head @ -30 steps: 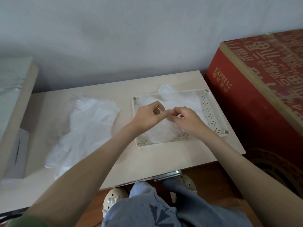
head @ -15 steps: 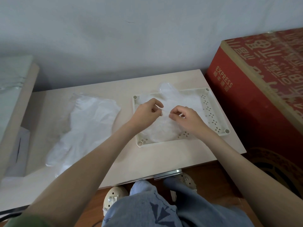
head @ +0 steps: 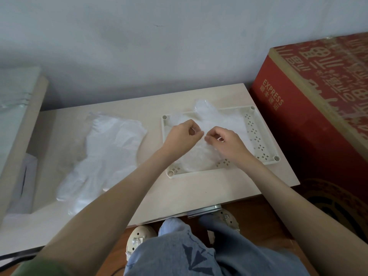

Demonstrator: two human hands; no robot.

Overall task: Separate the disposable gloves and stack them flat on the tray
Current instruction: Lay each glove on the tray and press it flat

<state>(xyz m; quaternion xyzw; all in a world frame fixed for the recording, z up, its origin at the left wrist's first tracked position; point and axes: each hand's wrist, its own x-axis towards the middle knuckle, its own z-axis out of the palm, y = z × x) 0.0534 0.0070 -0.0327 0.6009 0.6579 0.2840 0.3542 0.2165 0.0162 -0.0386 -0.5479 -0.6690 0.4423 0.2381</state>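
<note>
We are looking down on a pale wooden table [head: 199,193] that is standing against a grey-white wall [head: 179,48], where a thin crack [head: 159,25] is showing high up. A red cardboard box [head: 298,128] printed with EXPRESS is sitting just beside the table's right end. At the left, a pale piece of furniture [head: 22,126] is edging into view, with something white [head: 27,176] lying in the gap beside it. Below the table's near edge we are seeing a metal bracket [head: 205,209], a brown wooden floor [head: 258,216], cream perforated shoes [head: 139,236], blue jeans [head: 199,257] and a dark patterned mat [head: 334,200]. A black cable [head: 16,255] is crossing the bottom left corner.
</note>
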